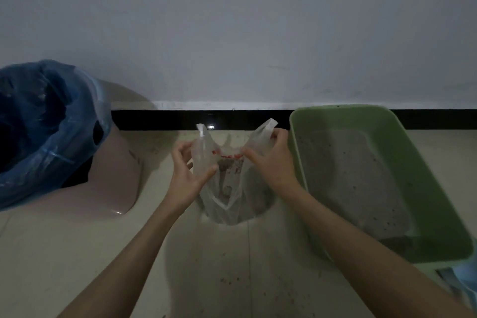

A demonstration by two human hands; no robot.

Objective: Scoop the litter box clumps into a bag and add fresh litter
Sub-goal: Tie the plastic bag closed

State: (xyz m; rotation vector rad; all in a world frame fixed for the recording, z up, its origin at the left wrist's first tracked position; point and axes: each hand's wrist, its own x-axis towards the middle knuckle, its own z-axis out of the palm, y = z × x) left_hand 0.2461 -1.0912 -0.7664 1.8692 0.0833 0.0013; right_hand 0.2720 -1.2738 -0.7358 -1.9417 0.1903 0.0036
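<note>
Bag (227, 183) upright, handles up.

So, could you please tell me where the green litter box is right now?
In the head view, the green litter box sits on the floor at the right, against the wall's black baseboard, just right of the right hand holding the clear plastic bag.

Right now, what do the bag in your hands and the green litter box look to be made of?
Bag: thin clear plastic film, crinkled, with red print; grey litter shows through it. Green litter box: looks like rigid moulded plastic, smooth and matte, with rounded corners. The dim light leaves its finish uncertain.
</note>
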